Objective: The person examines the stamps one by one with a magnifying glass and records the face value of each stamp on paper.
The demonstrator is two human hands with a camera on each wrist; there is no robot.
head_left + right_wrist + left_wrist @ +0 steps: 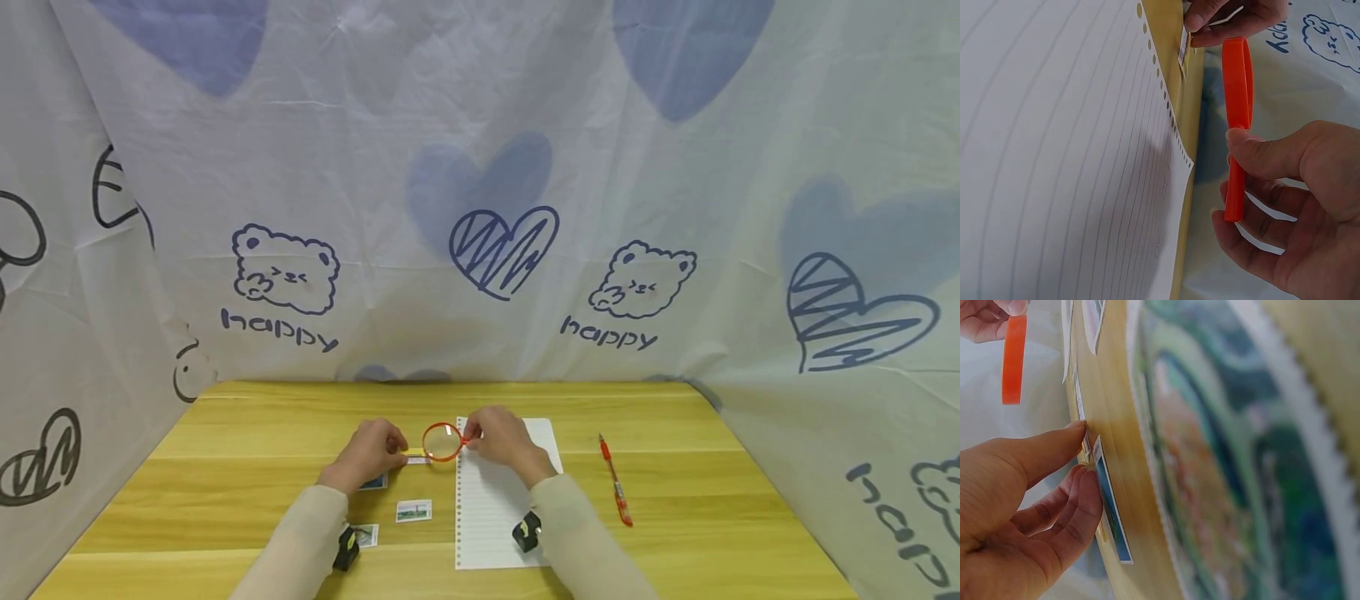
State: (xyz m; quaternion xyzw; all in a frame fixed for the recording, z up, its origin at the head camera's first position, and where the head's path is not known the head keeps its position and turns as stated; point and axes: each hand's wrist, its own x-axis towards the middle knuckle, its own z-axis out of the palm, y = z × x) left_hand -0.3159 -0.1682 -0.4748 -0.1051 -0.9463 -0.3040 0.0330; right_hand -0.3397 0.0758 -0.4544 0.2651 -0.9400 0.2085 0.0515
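Observation:
A red-rimmed magnifying glass (442,442) is held by its handle in my right hand (501,437), with the thumb and fingers around the handle (1235,190). Its lens hangs above the table, over the right end of a small yellow-and-white stamp (417,457). My left hand (367,454) pinches the left end of that stamp between thumb and fingers. Close beneath the left hand lies a blue stamp (1113,503), partly covered by the hand in the head view. Nearer the front is a stamp with a green scene (414,511).
Another stamp (366,535) lies partly behind the left wrist. Lined loose-leaf paper (491,525) is under the right forearm. A red pen (615,479) rests to its right on the wooden table (697,517). Printed cloth (390,250) hangs behind the table.

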